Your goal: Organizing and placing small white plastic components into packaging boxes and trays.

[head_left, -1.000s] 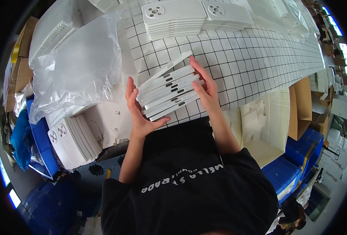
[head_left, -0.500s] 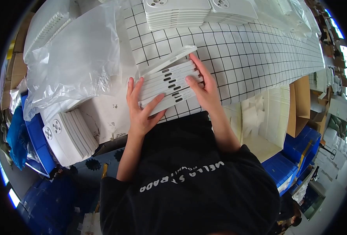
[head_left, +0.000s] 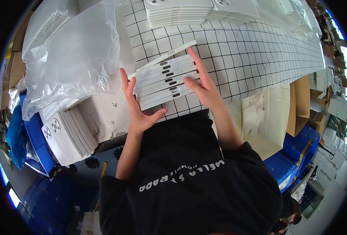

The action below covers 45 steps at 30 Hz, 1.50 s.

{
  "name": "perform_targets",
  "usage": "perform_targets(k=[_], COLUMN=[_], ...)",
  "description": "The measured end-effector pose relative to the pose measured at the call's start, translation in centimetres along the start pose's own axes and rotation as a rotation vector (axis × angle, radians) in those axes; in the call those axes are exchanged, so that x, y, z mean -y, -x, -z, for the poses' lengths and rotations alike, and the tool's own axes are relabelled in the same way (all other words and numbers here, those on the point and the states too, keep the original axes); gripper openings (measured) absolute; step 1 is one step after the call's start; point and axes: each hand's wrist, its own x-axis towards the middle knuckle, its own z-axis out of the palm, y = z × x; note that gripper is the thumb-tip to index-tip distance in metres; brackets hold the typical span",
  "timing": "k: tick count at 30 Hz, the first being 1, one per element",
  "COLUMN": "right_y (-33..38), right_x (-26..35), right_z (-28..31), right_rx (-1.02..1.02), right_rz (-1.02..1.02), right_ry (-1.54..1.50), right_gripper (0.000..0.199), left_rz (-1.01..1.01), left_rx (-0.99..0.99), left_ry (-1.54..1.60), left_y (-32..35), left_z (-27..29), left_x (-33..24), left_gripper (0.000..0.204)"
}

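A row of white phone cases [head_left: 152,84], pressed together on edge with small dark slots along their sides, is between my hands above the table. My right hand [head_left: 206,86] grips its right end, thumb on the near side and index finger reaching to the far side. At the far side, one case [head_left: 169,54] leans away from the others, leaving a wedge-shaped gap at its right end. My left hand [head_left: 140,111] is spread at the row's left end, fingers pointing up along that end and the thumb stretched out along the near side.
Stacks of white phone cases [head_left: 179,15] stand at the table's far side. Clear plastic bags [head_left: 75,55] lie at the left, above another row of cases [head_left: 70,137] by the table edge. A foam box [head_left: 267,133] and an open carton [head_left: 298,105] are at the right.
My left fingers have come off the near face of the row and spread at its left end. The row has shifted slightly left, and the far case has turned more edge-on.
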Motion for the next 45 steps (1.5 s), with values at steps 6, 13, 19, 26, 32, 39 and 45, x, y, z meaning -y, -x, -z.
perform_targets(k=[6,13,19,26,32,39,45], right_y=[0.4,0.8,1.3,1.3,0.9,0.0,-0.1], right_x=[0.3,0.5,-0.6,-0.5,0.0,-0.9,-0.4], right_z=[-1.4,-1.8,-1.6,-1.8,-2.1,-1.7,-1.1], right_rx=[-0.122,-0.149,-0.118,-0.127,-0.146,-0.122,-0.014], right_rz=[-0.130,-0.163,-0.100,-0.050,-0.124,0.027,0.009], right_ry=[-0.196,-0.225,-0.274,-0.203,-0.321,-0.236,-0.315], right_gripper=[0.077,0.081,0.082,0.079,0.078,0.080,0.085], left_rz=[0.274,0.558,0.668,0.628,0.304,0.117,0.234], left_rx=[-0.090,-0.188,-0.206,-0.184,-0.101,-0.035,-0.039], left_ry=[0.195,0.286,0.435,0.353,0.258,0.127,0.255], left_y=[-0.9,-2.5,-2.7,-2.8,-1.0,-0.7,-1.0], left_z=[0.1,-0.6,-0.3,-0.4,-0.1,-0.4,0.1], left_x=[-1.1,-2.9,-3.1,-2.9,-0.2,0.4,0.3], left_gripper=[0.076,0.066,0.063,0.061,0.078,0.084,0.080])
